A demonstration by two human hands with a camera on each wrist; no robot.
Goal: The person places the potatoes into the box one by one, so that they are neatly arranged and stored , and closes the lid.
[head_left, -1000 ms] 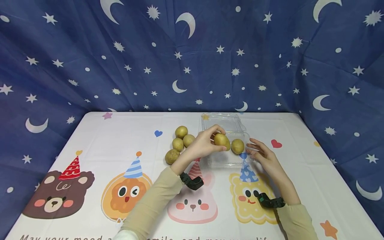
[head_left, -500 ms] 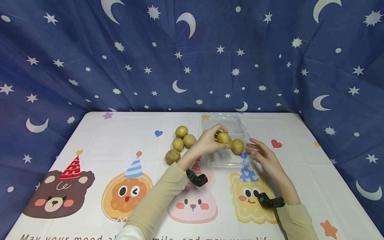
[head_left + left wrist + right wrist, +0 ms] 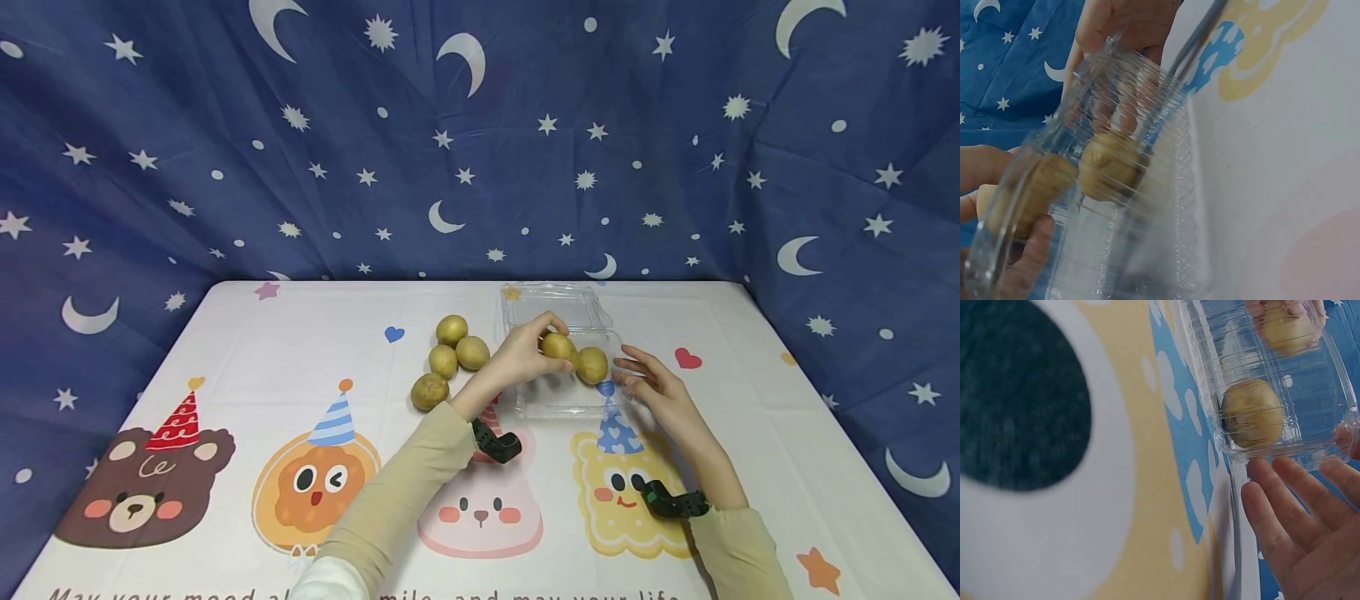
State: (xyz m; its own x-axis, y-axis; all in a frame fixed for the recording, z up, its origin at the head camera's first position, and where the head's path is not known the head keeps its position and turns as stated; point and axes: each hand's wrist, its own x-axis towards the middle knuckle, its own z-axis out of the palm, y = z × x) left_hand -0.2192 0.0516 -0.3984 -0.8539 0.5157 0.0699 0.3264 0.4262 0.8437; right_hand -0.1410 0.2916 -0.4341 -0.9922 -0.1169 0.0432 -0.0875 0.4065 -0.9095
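Head view: a left hand (image 3: 521, 354) pinches one potato (image 3: 558, 347) at a clear container (image 3: 543, 395) (in or above, unclear), near a second potato (image 3: 592, 365), room toward the front edge (image 3: 566, 412). Left wrist: both show through plastic. Right wrist: a right hand (image 3: 1310, 534), fingers spread, flanks the end wall (image 3: 1291, 450).

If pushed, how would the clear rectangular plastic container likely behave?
The container probably flexes, its plastic looking thin and ribbed. It may slide on the flat white printed tablecloth. The unheld round yellow-brown potato inside could roll.

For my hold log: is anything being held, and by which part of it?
A potato, by opposite sides, in the left grip; the right grip holds nothing.
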